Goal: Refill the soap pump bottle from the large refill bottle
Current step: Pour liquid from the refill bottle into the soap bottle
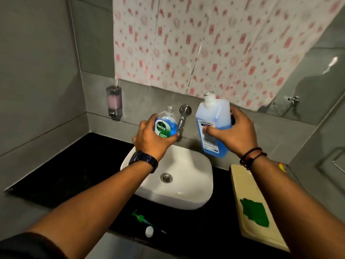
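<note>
Both hands hold bottles above the back of the basin. Wrapped around the lower body of the soap pump bottle (166, 122), the left hand (152, 139) grips it with fingers curled over the green-and-white label; the bottle stands nearly upright, its threaded neck open, with blue liquid filling much of it. The right hand (236, 130) clasps the large refill bottle (212, 126) from its right side, thumb pressed on the white label, fingers behind it. That bottle is also upright, tilted slightly, its white neck uncapped, blue liquid in its lower part. The two bottles are near each other but apart, with the chrome wall tap (182, 119) showing between them.

Below them sits the white sink (188, 186), set on a black counter (71, 171). On the counter's front edge lie the green pump head (142, 218) with its tube and, just beside it, a small white cap (149, 231). A cream tray (248, 221) with a green patch rests to the right of the sink. A wall dispenser (114, 101) hangs at the left, and a red-patterned curtain (214, 43) shows above.
</note>
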Tool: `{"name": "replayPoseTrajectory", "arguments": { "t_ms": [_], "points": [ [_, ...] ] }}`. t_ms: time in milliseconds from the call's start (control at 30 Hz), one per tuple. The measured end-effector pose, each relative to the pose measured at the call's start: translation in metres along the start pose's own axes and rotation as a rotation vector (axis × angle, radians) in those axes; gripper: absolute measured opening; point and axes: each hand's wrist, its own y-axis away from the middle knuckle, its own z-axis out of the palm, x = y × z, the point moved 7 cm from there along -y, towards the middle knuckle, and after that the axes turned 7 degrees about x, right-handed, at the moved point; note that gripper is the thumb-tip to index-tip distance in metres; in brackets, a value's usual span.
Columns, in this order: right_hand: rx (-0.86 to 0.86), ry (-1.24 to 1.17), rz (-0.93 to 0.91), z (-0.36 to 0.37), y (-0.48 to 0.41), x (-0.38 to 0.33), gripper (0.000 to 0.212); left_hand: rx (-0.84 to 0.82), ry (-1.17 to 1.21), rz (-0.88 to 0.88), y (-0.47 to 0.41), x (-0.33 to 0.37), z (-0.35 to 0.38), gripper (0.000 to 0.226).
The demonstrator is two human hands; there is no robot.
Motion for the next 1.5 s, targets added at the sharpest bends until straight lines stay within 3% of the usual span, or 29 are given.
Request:
{"name": "replayPoseTrajectory", "arguments": {
  "t_ms": [200, 533, 1500],
  "points": [
    [-0.038, 0.273, -0.172, -0.024, -0.023, -0.036, 0.07, -0.028, -0.038, 0.041, 0.003, 0.034, 0.009, 0.073],
    [-0.083, 0.547, -0.301, -0.028, -0.032, -0.052, 0.07, -0.054, -0.026, 0.02, 0.006, 0.059, 0.016, 0.071],
    [-0.088, 0.785, -0.459, -0.034, -0.044, -0.069, 0.08, -0.07, -0.034, 0.028, 0.002, 0.075, 0.022, 0.068]
  ]
}}
